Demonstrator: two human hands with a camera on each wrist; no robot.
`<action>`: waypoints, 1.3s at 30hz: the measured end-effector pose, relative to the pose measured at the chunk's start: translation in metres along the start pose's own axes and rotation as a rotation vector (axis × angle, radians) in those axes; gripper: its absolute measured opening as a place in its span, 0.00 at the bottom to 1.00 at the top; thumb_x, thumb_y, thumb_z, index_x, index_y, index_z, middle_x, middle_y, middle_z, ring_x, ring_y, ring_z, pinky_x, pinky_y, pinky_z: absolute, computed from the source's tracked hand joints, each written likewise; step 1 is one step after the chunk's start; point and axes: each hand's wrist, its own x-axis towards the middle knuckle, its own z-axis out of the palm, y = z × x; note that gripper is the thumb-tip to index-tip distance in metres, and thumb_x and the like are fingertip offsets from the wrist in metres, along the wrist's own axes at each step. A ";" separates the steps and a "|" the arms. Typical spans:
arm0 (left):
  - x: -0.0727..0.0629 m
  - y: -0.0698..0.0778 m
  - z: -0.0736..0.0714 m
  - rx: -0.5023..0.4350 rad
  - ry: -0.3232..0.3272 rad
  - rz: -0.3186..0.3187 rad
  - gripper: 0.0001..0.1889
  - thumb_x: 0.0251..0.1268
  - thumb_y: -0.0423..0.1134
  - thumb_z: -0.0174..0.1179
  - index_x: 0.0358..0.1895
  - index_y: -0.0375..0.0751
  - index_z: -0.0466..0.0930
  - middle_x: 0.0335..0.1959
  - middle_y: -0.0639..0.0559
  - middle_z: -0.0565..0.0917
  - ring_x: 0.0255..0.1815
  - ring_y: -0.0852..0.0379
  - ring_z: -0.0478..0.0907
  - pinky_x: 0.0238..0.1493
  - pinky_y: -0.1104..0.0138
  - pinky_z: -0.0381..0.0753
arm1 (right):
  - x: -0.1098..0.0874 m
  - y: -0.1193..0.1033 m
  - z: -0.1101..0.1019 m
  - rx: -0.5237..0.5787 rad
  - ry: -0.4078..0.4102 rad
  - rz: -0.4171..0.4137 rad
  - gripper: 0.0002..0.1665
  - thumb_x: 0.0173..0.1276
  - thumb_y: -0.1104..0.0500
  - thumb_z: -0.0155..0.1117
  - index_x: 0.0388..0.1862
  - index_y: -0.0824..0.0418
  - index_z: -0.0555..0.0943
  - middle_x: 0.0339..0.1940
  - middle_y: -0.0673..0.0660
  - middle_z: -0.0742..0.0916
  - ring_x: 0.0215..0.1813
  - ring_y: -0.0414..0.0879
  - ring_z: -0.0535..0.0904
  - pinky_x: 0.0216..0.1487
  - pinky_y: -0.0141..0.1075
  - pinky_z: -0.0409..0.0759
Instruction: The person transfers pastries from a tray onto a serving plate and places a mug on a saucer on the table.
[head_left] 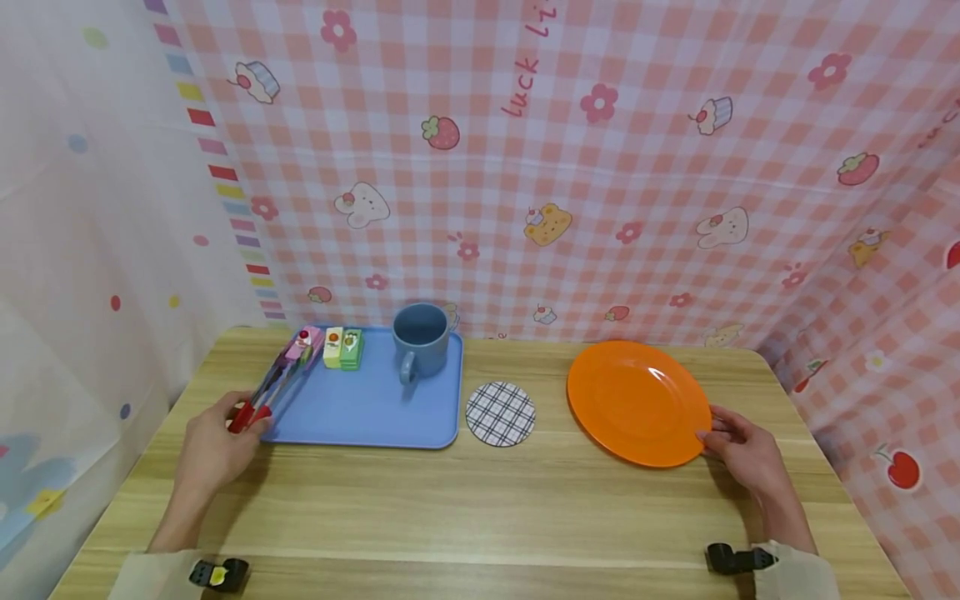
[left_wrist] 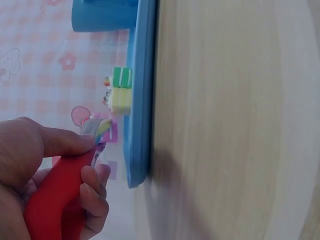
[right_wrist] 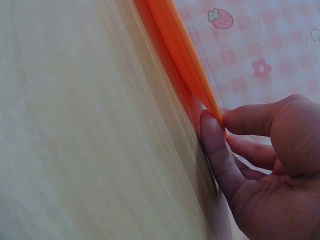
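At the left, my left hand (head_left: 217, 448) grips red-handled metal tongs (head_left: 242, 417) over the left side of a blue tray (head_left: 360, 419). The tong tips reach a small pink cake piece (head_left: 313, 335); whether they clasp it I cannot tell. Beside it on the tray stand a yellow cake piece (head_left: 333, 350) and a green cake piece (head_left: 351, 350), side by side. In the left wrist view, thumb and fingers wrap the red handle (left_wrist: 52, 192). My right hand (head_left: 752, 454) pinches the right rim of an orange plate (head_left: 637, 404) between thumb and fingers.
A blue-grey mug (head_left: 422, 337) stands at the tray's back right corner, handle toward me. Between tray and plate lies a round checked coaster (head_left: 501, 414). The wooden table (head_left: 480, 517) meets a pink checked cloth (head_left: 487, 167) at the back.
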 end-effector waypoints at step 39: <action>-0.023 0.034 -0.006 -0.090 0.060 0.121 0.23 0.67 0.40 0.68 0.63 0.37 0.78 0.48 0.28 0.85 0.37 0.46 0.79 0.26 0.70 0.74 | 0.001 0.000 0.000 0.000 -0.001 0.022 0.40 0.76 0.58 0.62 0.80 0.68 0.59 0.66 0.68 0.77 0.41 0.26 0.80 0.45 0.26 0.85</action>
